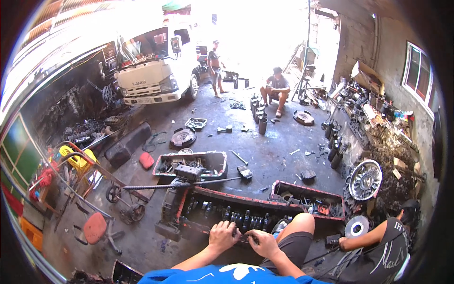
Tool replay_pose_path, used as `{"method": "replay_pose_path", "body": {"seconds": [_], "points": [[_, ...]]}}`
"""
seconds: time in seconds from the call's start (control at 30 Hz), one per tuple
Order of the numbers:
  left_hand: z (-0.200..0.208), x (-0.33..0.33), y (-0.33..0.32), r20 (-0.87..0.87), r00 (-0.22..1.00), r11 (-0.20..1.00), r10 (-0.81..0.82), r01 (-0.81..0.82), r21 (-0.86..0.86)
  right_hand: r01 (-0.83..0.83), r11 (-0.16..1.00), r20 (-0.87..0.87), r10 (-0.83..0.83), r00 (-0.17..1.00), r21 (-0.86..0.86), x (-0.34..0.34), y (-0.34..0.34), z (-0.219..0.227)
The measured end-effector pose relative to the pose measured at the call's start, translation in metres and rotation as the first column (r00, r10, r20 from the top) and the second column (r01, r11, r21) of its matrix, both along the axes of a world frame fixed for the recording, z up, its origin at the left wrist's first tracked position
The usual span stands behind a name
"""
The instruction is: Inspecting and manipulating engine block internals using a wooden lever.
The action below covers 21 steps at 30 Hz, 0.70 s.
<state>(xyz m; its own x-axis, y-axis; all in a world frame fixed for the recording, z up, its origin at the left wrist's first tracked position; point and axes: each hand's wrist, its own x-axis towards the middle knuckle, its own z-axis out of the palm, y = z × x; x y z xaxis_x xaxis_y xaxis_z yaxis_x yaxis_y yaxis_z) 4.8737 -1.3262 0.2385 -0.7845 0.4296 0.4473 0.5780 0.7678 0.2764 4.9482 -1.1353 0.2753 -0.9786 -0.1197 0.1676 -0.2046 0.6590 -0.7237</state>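
Note:
In front of me lies a long dark engine block (196, 222) with a red sealing edge and a crankshaft (247, 220) along its open side. My left hand (224, 236) is at the near edge of the block, its blackened fingers curled in. Close to its right, my right hand (263, 243) is closed in a pinch. Something small and dark is between the two hands; its kind cannot be made out. Fingertips of both hands are partly hidden against the dark metal.
A co-worker's arm (364, 240) reaches in at right beside a metal disc (356, 227). Beyond the block stand two oil pans, one holding tools (220, 163), the other parts (338, 202). A long bar (151, 187) lies across. Two people and a white truck (146, 71) are farther back.

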Motion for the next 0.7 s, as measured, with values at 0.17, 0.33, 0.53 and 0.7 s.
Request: {"method": "replay_pose_path", "body": {"seconds": [0.17,0.33,0.53,0.7], "points": [[0.004,0.002,-0.001,0.051,0.999,0.999,-0.010,0.012,-0.032,0.038,0.993,0.016,-0.037,0.999,-0.110,0.001,-0.002,-0.007],[0.014,-0.010,0.005,0.236,0.972,0.992,-0.015,0.045,-0.121,0.049,0.973,-0.023,-0.055,0.998,-0.224,-0.012,-0.007,-0.003],[0.017,-0.013,0.003,0.327,0.944,0.986,0.052,0.005,-0.169,0.056,0.937,-0.103,-0.097,0.990,-0.344,-0.066,-0.001,0.007],[0.023,-0.020,0.011,0.388,0.922,0.981,0.013,0.064,-0.184,0.012,0.907,-0.072,-0.047,0.996,-0.420,-0.123,0.015,0.007]]}}
